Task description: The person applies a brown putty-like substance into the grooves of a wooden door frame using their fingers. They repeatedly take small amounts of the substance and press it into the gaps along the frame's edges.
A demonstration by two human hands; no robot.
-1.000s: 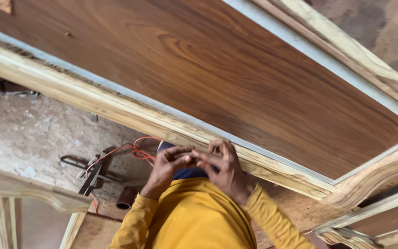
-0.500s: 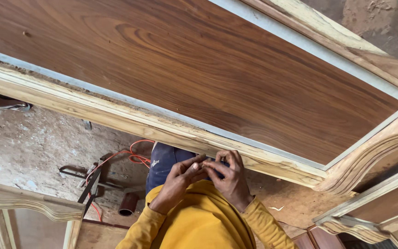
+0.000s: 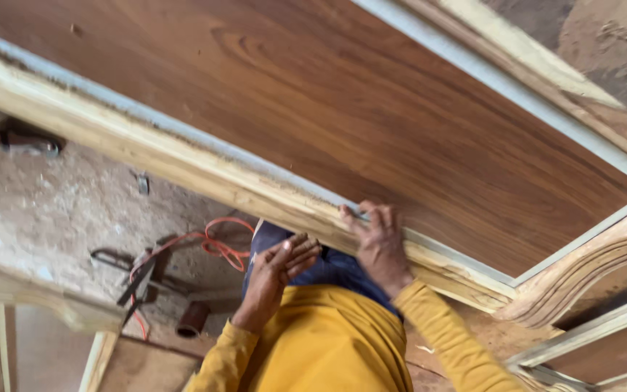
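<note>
The pale moulded frame rail (image 3: 205, 178) runs from far left to near right along the near edge of the brown veneered panel (image 3: 371, 109), and is judged stiff, heavy and best taken along its rounded near edge. The left hand (image 3: 277, 279) is held open just below it, gripping nothing, while the right hand (image 3: 379, 243) is laid flat on it, fingertips at the grey seam (image 3: 473, 254). Open room is seen at left over the dusty floor (image 3: 45, 210), where an orange cable (image 3: 215, 243) lies; the carved corner (image 3: 582, 279) crowds the right.
</note>
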